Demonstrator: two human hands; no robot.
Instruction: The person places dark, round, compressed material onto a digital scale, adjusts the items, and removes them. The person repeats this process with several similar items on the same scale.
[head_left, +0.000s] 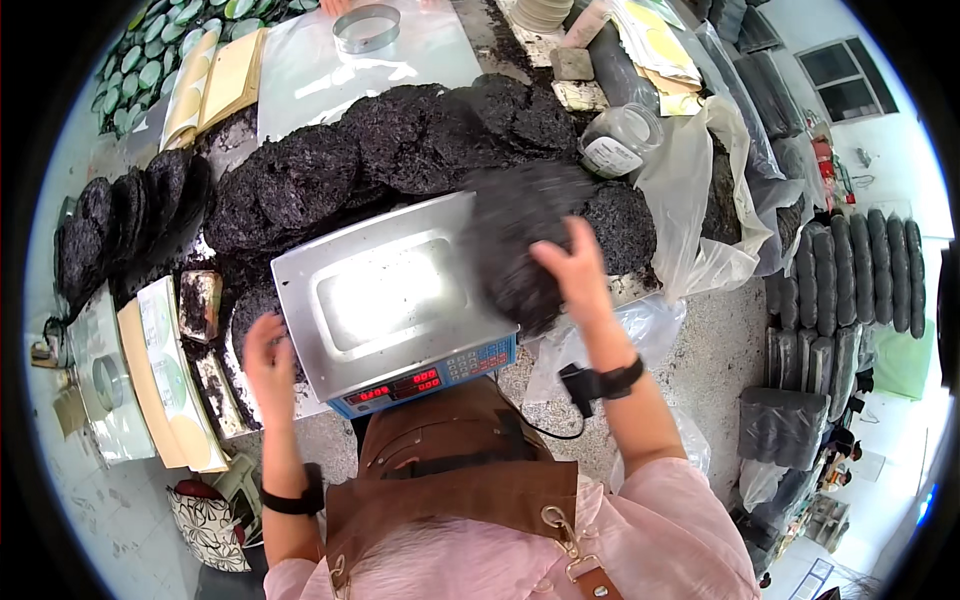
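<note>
My right hand holds a round cake of dark dried seaweed, blurred by motion, over the right end of the scale. The thumb and a finger show on top; the other fingers are hidden. In front of me stands a digital scale with a bare steel pan and a blue base with keys and lit red digits. My left hand hangs beside the pan's left edge, blurred, fingers apart and holding nothing. Below its fingers lies more dark seaweed. Several more cakes overlap in a row behind the scale.
Right of the row lies a clear plastic jar, next to an open plastic bag. Printed sheets and a block lie at left. Across the table, another person's fingers are near a metal ring.
</note>
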